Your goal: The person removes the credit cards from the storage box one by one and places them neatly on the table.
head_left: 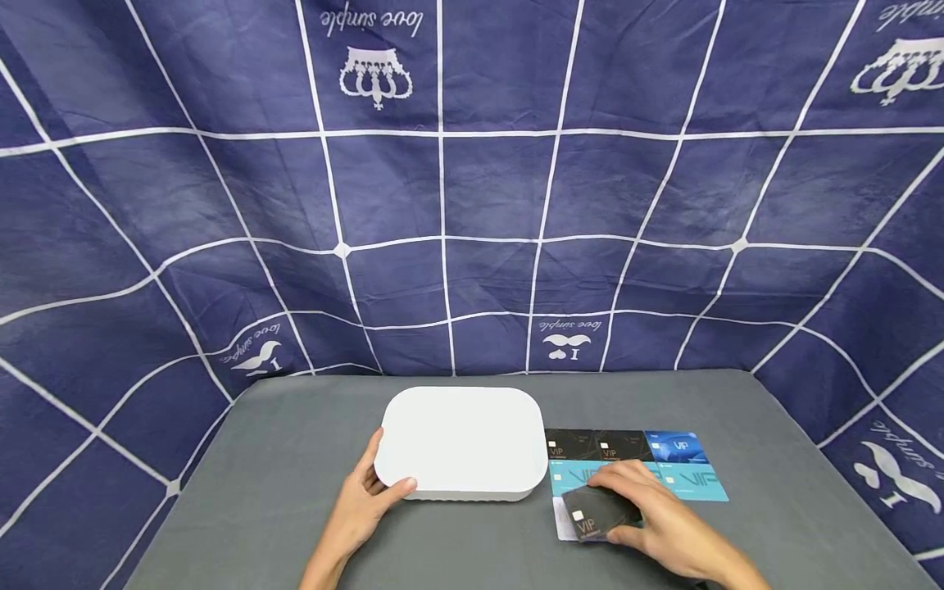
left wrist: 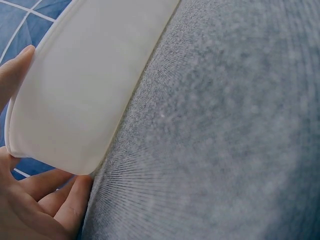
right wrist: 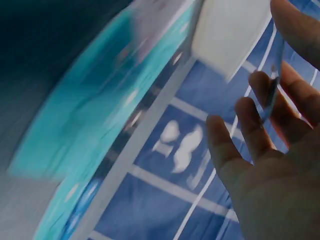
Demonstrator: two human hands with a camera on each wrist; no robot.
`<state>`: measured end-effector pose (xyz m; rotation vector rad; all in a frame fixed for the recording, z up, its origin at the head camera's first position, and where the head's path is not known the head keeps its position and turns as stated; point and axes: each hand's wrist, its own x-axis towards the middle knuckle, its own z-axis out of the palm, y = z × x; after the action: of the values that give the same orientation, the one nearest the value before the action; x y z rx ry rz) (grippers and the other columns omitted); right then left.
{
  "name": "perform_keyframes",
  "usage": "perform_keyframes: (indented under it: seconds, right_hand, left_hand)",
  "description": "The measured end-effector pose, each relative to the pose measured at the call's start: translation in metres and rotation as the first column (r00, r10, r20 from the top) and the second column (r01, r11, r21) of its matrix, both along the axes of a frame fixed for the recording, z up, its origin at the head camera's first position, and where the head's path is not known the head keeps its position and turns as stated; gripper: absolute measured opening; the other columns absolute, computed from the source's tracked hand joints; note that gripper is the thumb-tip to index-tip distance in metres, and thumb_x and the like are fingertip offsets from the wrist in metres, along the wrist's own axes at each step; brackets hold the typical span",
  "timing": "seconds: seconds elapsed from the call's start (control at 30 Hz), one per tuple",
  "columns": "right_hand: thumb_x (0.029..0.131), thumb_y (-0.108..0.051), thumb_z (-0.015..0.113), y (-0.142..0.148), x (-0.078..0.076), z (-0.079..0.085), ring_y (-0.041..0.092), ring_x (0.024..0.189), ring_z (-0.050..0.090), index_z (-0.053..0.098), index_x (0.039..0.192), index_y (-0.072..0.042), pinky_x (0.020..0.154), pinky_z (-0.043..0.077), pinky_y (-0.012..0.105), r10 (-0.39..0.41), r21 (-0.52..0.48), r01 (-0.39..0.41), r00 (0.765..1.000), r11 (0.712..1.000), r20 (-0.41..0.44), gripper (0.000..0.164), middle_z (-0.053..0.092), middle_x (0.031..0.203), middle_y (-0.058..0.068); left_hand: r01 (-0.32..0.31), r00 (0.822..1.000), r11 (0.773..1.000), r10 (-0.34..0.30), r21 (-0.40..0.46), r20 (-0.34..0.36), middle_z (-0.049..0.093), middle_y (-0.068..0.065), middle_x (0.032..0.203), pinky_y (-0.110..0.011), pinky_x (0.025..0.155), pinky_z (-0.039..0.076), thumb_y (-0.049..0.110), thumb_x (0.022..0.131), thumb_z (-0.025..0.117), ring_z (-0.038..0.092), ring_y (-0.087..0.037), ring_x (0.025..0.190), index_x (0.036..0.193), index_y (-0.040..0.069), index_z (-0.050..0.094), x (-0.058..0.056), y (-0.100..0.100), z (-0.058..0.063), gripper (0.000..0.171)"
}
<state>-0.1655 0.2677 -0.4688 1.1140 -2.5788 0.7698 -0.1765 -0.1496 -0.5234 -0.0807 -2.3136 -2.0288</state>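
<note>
A white plastic box with rounded corners lies on the grey surface. My left hand grips its left end, thumb at the front corner and fingers along the side. To the right of it, my right hand pinches a black VIP card between thumb and fingers. In the right wrist view this card shows nearly edge-on. Below the held card lies a pale card, partly covered. Behind are turquoise cards, partly hidden by the right hand, then two black cards and a blue card.
The grey cloth surface ends at a dark blue curtain with white grid lines, which hangs at the back and both sides. The laid cards sit edge to edge in rows, close to the box's right side.
</note>
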Motion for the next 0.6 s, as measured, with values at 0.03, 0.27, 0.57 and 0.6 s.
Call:
perform_keyframes:
  seconds: [0.03,0.27,0.57,0.6]
  right_hand:
    - [0.062,-0.009,0.088,0.009,0.003,-0.002,0.006,0.112,0.046,0.06,0.124,-0.028,0.092,0.032,0.016,-0.005,-0.001,0.005,1.0,1.0,-0.01,0.071,0.056,0.12,-0.017]
    - [0.051,-0.008,0.092,0.068,0.014,-0.018,0.003,0.106,0.045,0.065,0.117,-0.021,0.089,0.028,0.008,-0.134,0.04,0.138,0.987,0.99,-0.085,0.073,0.056,0.114,-0.014]
    - [0.045,-0.015,0.095,0.109,0.018,-0.035,0.001,0.101,0.04,0.068,0.112,-0.016,0.083,0.026,0.007,-0.253,0.056,0.262,0.959,0.963,-0.127,0.072,0.049,0.109,-0.008]
    - [0.043,-0.014,0.095,0.111,0.018,-0.036,0.0,0.101,0.039,0.068,0.112,-0.017,0.083,0.026,0.007,-0.248,0.05,0.257,0.959,0.965,-0.139,0.073,0.049,0.109,-0.009]
  left_hand:
    - [0.003,1.0,1.0,-0.003,0.005,0.001,0.026,-0.025,0.156,-0.015,0.092,0.042,0.011,0.086,0.078,0.039,-0.035,0.133,0.158,0.005,0.015,0.0,0.0,0.0,0.097]
    - [-0.002,1.0,1.0,0.002,0.006,-0.011,0.028,-0.023,0.156,-0.014,0.092,0.041,0.01,0.085,0.079,0.039,-0.034,0.133,0.158,0.005,0.016,0.0,0.002,0.0,0.096]
    - [-0.017,1.0,1.0,0.017,-0.018,-0.014,0.026,-0.024,0.156,-0.014,0.093,0.041,0.011,0.084,0.079,0.038,-0.035,0.134,0.157,0.002,0.017,0.001,0.001,0.0,0.096]
    - [-0.021,1.0,1.0,0.02,-0.021,-0.014,0.027,-0.024,0.156,-0.014,0.092,0.041,0.012,0.084,0.08,0.038,-0.035,0.134,0.157,0.002,0.017,0.001,0.002,0.0,0.096]
